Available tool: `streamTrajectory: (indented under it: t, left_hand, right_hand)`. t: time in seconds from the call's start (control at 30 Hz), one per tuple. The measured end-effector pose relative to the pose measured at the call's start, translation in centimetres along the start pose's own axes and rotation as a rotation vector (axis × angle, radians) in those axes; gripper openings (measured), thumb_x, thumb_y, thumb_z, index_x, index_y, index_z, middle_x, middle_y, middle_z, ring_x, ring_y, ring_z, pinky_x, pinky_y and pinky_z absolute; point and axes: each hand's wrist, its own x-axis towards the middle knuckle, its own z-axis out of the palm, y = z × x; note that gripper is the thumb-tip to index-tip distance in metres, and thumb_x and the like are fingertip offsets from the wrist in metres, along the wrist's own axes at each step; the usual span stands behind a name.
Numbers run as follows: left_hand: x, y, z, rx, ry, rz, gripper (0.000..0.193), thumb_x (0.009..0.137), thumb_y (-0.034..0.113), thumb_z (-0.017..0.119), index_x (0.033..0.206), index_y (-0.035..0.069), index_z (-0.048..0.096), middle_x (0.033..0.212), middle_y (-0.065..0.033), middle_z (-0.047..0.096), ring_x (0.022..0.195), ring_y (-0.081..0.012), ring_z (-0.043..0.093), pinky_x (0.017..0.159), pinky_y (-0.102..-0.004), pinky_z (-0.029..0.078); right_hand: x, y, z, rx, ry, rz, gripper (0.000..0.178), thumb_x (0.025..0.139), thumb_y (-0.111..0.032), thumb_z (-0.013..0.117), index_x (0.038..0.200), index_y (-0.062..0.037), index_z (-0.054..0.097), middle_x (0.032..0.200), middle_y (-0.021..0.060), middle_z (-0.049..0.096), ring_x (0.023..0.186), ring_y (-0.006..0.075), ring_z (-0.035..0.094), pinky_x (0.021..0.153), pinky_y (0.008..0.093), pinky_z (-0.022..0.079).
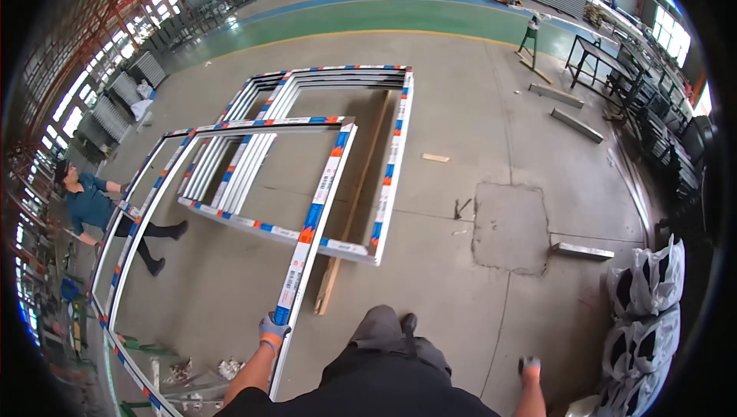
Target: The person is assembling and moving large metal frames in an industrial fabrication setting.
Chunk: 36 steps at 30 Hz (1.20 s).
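Note:
My left hand, in a grey and orange glove, is closed around the near right side of a large window frame. The frame is light metal with divided openings, covered in blue, orange and white protective tape. It is raised and stretches off to the left, where a co-worker in a dark teal shirt has hands at its far side. My right hand hangs low at my right, away from the frame. Its fingers are too small and foreshortened to make out. Beyond lies a stack of similar frames.
Wooden battens run under the stack. Metal bars and a small wood piece lie on the floor. White-wrapped bundles stand at near right, black racks farther back. Scraps lie near my left.

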Motion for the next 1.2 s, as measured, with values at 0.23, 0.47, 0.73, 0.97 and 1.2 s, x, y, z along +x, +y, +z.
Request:
streamTrajectory:
  t: [0.23,0.47,0.73,0.97,1.2]
  left_hand:
    - [14.4,12.0,11.5,0.011,-0.019,0.011,0.038,0.051,0.009,0.081,0.083,0.007,0.06,0.073,-0.0077,0.066,0.064,-0.0227,0.063,0.065,-0.0355,0.053]
    - [31.1,27.9,26.0,-0.069,-0.208,-0.066,0.04,0.055,0.014,0.079,0.09,0.009,0.062,0.08,-0.0124,0.067,0.074,-0.0314,0.066,0.073,-0.0415,0.053]
    - [46.3,42.2,35.0,0.1,-0.133,-0.147,0.055,0.053,0.021,0.083,0.101,0.01,0.06,0.093,-0.0134,0.069,0.087,-0.0334,0.065,0.08,-0.0422,0.051]
    - [58.8,49.6,48.7,0.092,-0.2,-0.168,0.079,0.056,0.022,0.084,0.126,0.006,0.051,0.113,-0.0202,0.064,0.107,-0.0369,0.061,0.093,-0.0413,0.049]
    - [67.0,57.6,58.9,0.486,-0.375,-0.203,0.097,0.059,0.036,0.084,0.139,0.004,0.039,0.137,-0.0225,0.05,0.123,-0.0351,0.051,0.103,-0.0399,0.043]
  right_hand:
    - [33.7,-40.5,-17.0,0.051,0.231,-0.181,0.022,0.084,-0.024,0.065,0.093,-0.0044,0.068,0.085,0.0168,0.069,0.079,0.031,0.067,0.072,0.0373,0.052]
    - [51.7,-35.2,-5.0,-0.059,-0.012,0.004,0.026,0.083,-0.031,0.066,0.083,-0.0048,0.069,0.07,0.0098,0.068,0.063,0.0184,0.063,0.059,0.0338,0.05]
    - [58.0,-49.0,-4.3,0.346,-0.537,0.539,0.015,0.078,-0.021,0.067,0.076,-0.0067,0.066,0.064,0.002,0.062,0.051,0.0135,0.056,0.049,0.0277,0.044]
    - [74.1,-48.7,-7.7,0.329,-0.453,0.641,0.019,0.084,-0.026,0.064,0.085,-0.0072,0.065,0.069,0.0066,0.066,0.051,0.0175,0.059,0.045,0.0315,0.044]
    - [91.4,-57.8,-15.6,0.492,-0.22,0.478,0.011,0.083,-0.013,0.063,0.078,-0.0034,0.067,0.062,0.0037,0.061,0.049,0.0117,0.052,0.046,0.0263,0.041]
